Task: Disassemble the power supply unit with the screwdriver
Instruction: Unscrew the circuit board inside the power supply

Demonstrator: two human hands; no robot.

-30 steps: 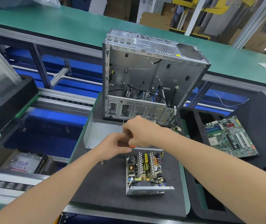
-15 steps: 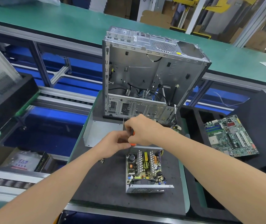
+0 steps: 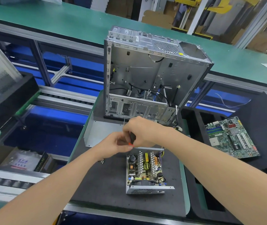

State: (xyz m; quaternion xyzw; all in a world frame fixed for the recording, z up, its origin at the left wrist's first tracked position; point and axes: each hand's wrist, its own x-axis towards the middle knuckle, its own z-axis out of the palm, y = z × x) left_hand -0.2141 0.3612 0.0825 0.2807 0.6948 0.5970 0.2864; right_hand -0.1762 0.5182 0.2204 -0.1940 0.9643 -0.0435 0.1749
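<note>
The power supply unit (image 3: pixel 144 169) lies open on the black foam mat (image 3: pixel 105 184), its circuit board and heat sinks exposed. Its grey metal cover (image 3: pixel 102 132) lies just behind it. Above the unit's far edge my right hand (image 3: pixel 139 130) grips the screwdriver (image 3: pixel 132 138) by its black and orange handle, with the thin shaft pointing up. My left hand (image 3: pixel 113 143) meets it from the left, fingers pinching at the lower end of the handle.
An emptied computer case (image 3: pixel 145 75) stands upright behind the hands. A green motherboard (image 3: pixel 230 137) lies on black foam (image 3: pixel 259 111) at the right. A small dark part (image 3: pixel 102 161) sits on the mat left of the unit. Boxes (image 3: pixel 22 161) lie below the conveyor rails at left.
Both hands stay together on the screwdriver above the unit; the fingers shift slightly on the handle. The view has drifted a little.
</note>
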